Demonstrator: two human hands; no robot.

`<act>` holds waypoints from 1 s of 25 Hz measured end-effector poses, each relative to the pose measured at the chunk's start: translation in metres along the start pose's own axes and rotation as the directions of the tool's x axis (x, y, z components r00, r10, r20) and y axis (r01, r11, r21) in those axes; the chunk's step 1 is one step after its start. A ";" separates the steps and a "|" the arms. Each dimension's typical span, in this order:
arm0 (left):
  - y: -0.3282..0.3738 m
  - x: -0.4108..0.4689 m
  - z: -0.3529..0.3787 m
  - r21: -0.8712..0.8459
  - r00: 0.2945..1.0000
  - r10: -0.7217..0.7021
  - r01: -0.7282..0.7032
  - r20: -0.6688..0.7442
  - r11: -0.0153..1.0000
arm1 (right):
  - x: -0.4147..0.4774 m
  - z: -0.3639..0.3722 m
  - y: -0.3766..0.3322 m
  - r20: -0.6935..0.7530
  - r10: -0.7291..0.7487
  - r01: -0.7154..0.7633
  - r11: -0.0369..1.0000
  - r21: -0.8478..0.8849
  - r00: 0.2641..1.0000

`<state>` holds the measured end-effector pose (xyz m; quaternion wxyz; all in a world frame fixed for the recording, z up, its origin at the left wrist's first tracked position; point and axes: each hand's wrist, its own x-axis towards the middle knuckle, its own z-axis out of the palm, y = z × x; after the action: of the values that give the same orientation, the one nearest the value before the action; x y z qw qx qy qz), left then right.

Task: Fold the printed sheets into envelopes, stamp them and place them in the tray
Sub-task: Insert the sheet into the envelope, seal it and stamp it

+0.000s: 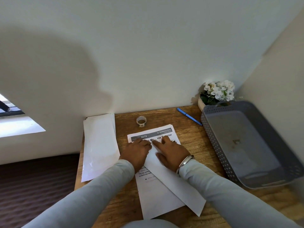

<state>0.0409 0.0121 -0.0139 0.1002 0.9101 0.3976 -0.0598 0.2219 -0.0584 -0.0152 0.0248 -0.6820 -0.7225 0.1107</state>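
Note:
A printed sheet (158,195) lies in the middle of the wooden desk (189,135), its right part folded over diagonally into a white flap (177,183). My left hand (138,153) presses flat on the sheet beside the fold. My right hand (171,153) rests on the flap with the index finger stretched along the crease toward the top. A grey perforated tray (213,137) sits tilted at the right, with nothing inside. A roll of clear tape (141,121) stands behind the sheet. No stamp is visible.
A stack of white sheets (98,145) lies at the desk's left edge. A blue pen (189,116) rests behind the printed sheet, near the tray. A pot of white flowers (217,92) stands in the back right corner against the wall.

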 end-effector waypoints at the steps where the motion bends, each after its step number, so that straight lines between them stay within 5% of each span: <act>1: 0.000 0.000 0.000 -0.001 1.000 -0.003 0.003 -0.002 1.000 | 0.000 0.001 -0.002 -0.004 0.007 -0.007 1.000 -0.015 1.000; 8: -0.001 0.002 0.002 0.022 1.000 0.017 -0.017 0.013 1.000 | -0.010 0.008 0.014 -0.018 -0.046 0.046 0.997 0.059 0.999; 20: -0.002 0.002 0.004 0.013 1.000 0.018 -0.018 0.013 1.000 | -0.001 0.008 -0.006 0.001 0.120 -0.120 0.992 0.044 0.993; 25: -0.003 0.003 0.004 0.017 0.999 0.006 -0.006 0.033 1.000 | -0.009 0.010 0.006 -0.012 0.019 -0.018 1.000 0.023 1.000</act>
<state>0.0410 0.0150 -0.0190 0.0990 0.9110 0.3927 -0.0780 0.2261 -0.0686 -0.0251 0.0360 -0.6890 -0.7146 0.1153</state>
